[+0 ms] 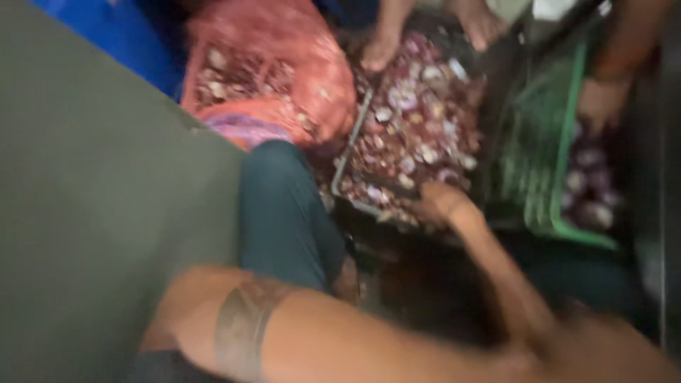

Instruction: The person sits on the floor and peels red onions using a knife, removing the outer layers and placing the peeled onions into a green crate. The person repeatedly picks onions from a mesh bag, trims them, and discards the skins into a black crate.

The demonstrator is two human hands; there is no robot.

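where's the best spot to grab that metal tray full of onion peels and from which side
Probably the tray's bare near-left rim, coming in from the knee side. That edge shows as a thin raised metal lip clear of the peel pile, so fingers could likely hook under it. The right hand already sits at the near edge. The far edge is crowded by another person's feet, and the green crate blocks the right.

A green plastic crate [550, 152] stands as the landmark, with blurred purple onions [589, 188] inside it. Well to its left lies a red mesh sack [284, 78], bulging and torn open. Beyond the sack, farther left of the crate, shows a blue sheet [120, 35]. A grey-green wall [85, 213] fills the far left.
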